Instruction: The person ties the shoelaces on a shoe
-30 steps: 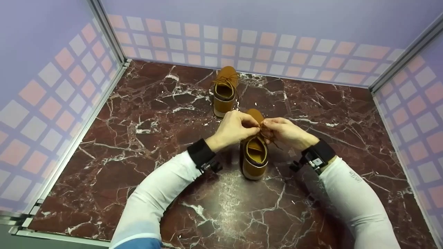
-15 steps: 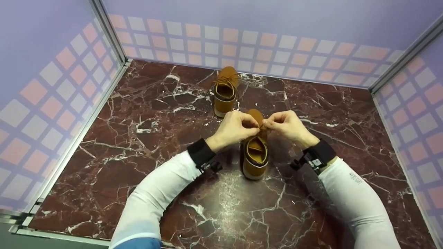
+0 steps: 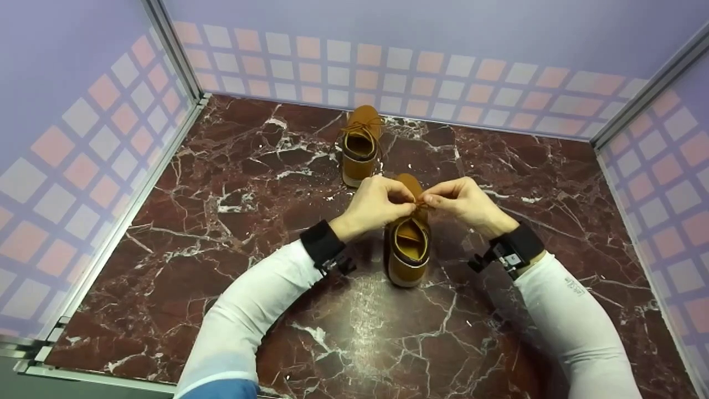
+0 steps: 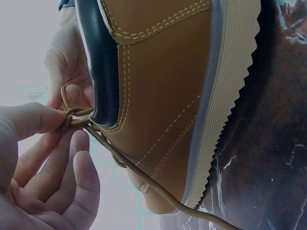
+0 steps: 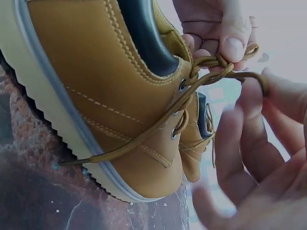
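Observation:
A tan lace-up shoe stands on the marble-patterned surface, toe pointing away from me. Above its tongue, the thumb and forefinger of my left hand pinch the brown shoelace at a crossing of loops. Opposite it, my right hand pinches a bent piece of the same lace between thumb and forefinger, its other fingers loosely curled. In the right wrist view a small loop sticks out past the left thumb, and one long lace end trails down the shoe's side over the eyelets.
A matching shoe with a tied bow stands just beyond, to the left. Pale purple panels with pink and white squares wall in the back and both sides of the marble surface.
My right hand has gone from working low beside the laces, a lace end dangling there, to pinching the lace higher up. My left hand keeps its pinch in the same place.

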Action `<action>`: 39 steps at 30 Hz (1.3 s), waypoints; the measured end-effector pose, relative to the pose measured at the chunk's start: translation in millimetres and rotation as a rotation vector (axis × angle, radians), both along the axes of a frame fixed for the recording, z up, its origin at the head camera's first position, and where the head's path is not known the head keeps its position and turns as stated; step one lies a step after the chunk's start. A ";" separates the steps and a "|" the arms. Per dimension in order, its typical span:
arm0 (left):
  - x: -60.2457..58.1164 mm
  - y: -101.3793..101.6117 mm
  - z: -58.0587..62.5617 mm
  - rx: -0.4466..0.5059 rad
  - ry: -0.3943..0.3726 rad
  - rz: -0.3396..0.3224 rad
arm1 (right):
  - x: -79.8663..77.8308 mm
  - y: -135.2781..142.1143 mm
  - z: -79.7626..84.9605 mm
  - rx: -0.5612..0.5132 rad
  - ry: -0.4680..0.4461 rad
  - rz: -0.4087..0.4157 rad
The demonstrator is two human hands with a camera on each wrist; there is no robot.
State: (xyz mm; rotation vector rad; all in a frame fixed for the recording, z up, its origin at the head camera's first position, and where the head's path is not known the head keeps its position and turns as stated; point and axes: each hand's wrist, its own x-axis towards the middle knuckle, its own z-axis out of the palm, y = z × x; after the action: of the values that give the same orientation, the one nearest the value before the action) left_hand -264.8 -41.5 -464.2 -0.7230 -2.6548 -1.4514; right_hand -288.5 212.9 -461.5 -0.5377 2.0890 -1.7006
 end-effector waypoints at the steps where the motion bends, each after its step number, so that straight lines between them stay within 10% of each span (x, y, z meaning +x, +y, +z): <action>1: -0.1 0.3 -0.1 -0.001 -0.002 0.002 | 0.3 0.1 -0.6 -0.016 -0.017 0.016; 19: 0.5 -5.9 2.7 0.016 0.029 0.023 | 5.7 -5.4 -4.0 0.012 0.176 -0.066; 39: 14.0 -34.1 -15.5 0.016 -0.039 0.046 | 12.9 12.9 -30.0 -0.058 0.082 -0.164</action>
State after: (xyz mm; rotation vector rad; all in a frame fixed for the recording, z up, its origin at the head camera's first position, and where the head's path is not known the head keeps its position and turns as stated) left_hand -250.8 -75.6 -479.7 -0.6340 -2.6657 -1.4888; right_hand -275.6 225.8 -491.6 -0.4719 2.2011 -1.8640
